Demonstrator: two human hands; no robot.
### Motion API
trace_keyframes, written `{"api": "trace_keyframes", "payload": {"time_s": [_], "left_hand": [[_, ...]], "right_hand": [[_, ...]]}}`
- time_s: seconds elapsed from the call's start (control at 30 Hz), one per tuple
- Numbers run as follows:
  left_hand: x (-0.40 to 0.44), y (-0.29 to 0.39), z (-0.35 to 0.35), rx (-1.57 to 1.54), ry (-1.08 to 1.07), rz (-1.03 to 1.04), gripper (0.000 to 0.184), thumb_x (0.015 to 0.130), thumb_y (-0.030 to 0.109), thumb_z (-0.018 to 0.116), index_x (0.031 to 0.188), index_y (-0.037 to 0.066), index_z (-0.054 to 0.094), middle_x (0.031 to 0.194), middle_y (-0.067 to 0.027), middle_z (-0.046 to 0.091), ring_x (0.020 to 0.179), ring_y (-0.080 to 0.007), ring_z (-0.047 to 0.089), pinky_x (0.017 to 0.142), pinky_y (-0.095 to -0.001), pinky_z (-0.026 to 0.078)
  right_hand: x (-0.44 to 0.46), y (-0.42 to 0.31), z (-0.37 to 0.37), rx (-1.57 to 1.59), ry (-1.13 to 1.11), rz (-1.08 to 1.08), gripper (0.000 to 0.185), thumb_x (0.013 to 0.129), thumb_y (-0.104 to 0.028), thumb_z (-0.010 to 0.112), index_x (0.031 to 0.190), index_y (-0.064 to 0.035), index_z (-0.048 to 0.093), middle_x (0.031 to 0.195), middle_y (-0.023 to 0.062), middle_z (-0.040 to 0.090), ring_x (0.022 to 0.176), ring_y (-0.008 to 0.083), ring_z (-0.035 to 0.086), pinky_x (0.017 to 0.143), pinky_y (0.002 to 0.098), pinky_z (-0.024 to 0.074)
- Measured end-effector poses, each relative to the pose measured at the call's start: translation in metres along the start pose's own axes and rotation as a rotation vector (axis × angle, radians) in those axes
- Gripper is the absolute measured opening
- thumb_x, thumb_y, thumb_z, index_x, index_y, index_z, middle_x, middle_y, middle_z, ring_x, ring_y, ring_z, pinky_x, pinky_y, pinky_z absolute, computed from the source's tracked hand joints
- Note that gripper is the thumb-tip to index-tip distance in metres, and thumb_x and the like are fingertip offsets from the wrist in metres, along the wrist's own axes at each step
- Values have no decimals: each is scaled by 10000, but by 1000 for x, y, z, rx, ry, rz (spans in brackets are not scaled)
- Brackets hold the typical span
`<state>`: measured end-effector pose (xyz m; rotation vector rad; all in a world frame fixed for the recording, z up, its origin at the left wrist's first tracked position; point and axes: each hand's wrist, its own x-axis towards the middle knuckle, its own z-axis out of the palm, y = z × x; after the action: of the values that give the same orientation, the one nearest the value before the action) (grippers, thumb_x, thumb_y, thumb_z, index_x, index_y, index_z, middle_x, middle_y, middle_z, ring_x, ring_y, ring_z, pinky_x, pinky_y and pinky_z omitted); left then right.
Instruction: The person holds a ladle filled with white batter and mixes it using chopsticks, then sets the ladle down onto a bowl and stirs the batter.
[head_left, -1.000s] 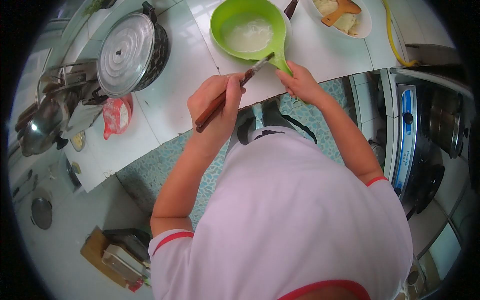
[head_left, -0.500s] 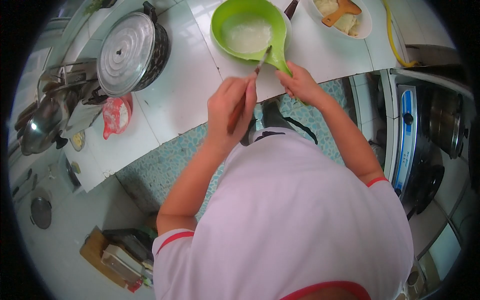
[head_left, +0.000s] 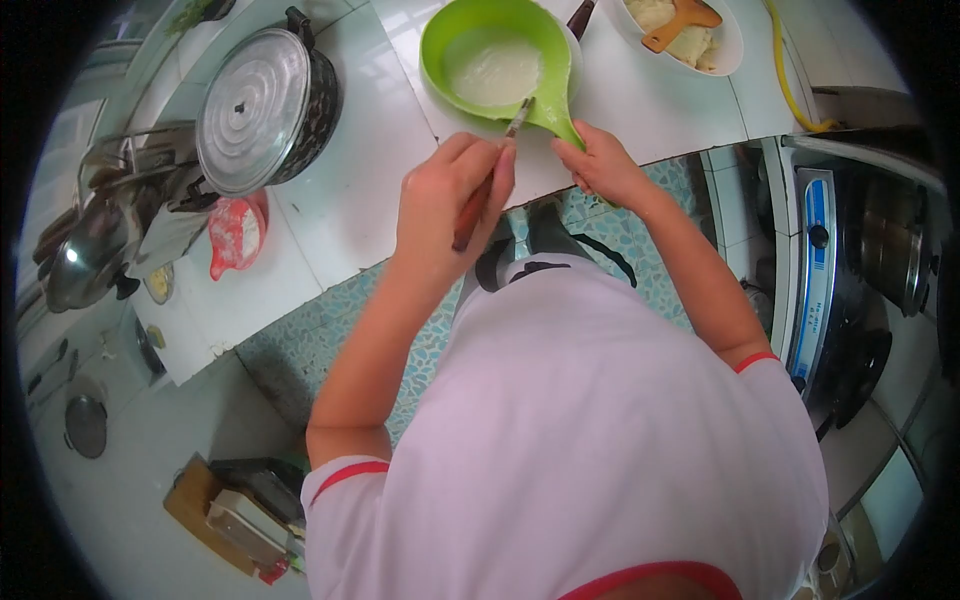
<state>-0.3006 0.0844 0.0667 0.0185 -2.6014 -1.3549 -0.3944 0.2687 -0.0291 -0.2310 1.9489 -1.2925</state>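
Green pan: on the counter (head_left: 360, 170) near its near edge; green pan (head_left: 556, 60), handle pointing out over that edge.
White liquid: white liquid (head_left: 490, 65) pools in the pan; depth can't tell.
Right hand: right hand (head_left: 605, 165), fingers wrapped closed around the green handle, no visible gap.
Left hand: left hand (head_left: 450, 185), fingers curled tight round a tool with wooden grip (head_left: 472, 215); metal end (head_left: 518, 120) over the pan's near rim, by the handle root. Contact with rim or liquid: can't tell.
Pan steadiness: best to brace the handle level; any downward push there probably tips the pan toward the near edge, so press lightly.
Tool angle: better to lead with the metal end inside the rim, wrist loose, short strokes; hard knocks on the wall likely splash.
Right side: white bowl (head_left: 737, 45) with wooden spatula (head_left: 683, 22), well apart from the pan; leave elbow room.
Left side: lidded pot (head_left: 255, 105), well apart from the pan.
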Motion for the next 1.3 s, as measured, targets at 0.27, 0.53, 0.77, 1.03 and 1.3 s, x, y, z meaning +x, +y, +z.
{"api": "trace_keyframes", "payload": {"time_s": [0.27,0.53,0.77,1.03,1.3], "left_hand": [[3,2,6,38,17,30,39,804,50,617,821,17,629,697,-119,553,542,-283,538,518,-331,440],[25,-51,-17,-323,218,-284,208,897,136,551,909,-55,632,811,-98,649,668,-131,618,651,-226,494],[-27,-84,-31,-963,534,-488,339,952,218,445,987,-96,565,834,-164,630,707,-197,643,628,-267,542],[-37,-177,-24,-1091,230,-671,305,918,204,517,963,-93,572,861,-161,632,721,-211,645,651,-264,549],[24,-181,-34,-1052,62,-472,280,913,196,520,924,-75,588,788,-150,645,658,-179,654,600,-218,546]], "right_hand": [[2,-1,0,-16,2,-3,200,906,-223,520,863,-42,448,616,-4,449,442,72,428,404,231,359],[-4,-12,-4,16,1,36,191,906,-220,514,877,-44,448,627,-8,444,439,66,415,406,224,351],[-7,-25,-9,157,-41,116,214,890,-237,513,884,-29,466,631,-5,443,465,71,413,413,232,365],[-11,-46,-24,147,-156,179,216,912,-267,505,958,-58,469,661,-29,400,494,40,374,422,201,342],[-9,-57,-41,-134,-211,238,250,934,-322,452,969,-76,478,614,-36,358,474,52,349,428,204,314]]}}
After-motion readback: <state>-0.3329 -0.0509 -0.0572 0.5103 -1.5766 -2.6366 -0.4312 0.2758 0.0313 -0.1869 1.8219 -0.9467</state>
